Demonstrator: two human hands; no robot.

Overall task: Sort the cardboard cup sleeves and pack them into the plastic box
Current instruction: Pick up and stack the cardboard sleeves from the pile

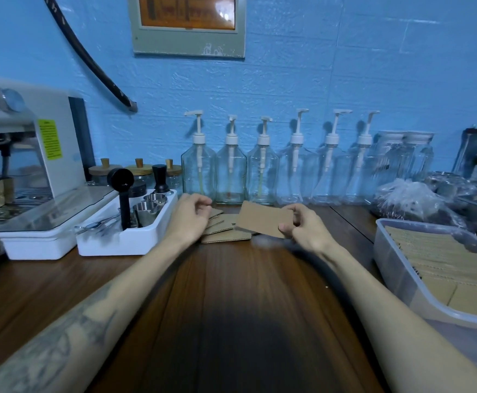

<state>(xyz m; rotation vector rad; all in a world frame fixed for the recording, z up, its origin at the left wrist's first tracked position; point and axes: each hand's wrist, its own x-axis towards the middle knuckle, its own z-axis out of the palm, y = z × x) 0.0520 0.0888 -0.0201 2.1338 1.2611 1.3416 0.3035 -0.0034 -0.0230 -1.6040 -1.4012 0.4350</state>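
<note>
Head view: our plastic box (396, 268) at right holds many sleeves; right hand (302, 225) fingers pinch one sleeve (264, 218); left hand (187, 212), fingers curled, touches the remaining pile (226, 232).

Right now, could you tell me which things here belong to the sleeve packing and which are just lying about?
Job: held sleeve in right hand; loose sleeves under left hand; plastic box.

Lying about: pump bottles, espresso machine, white tool tray, lidded jars, plastic bags.
</note>
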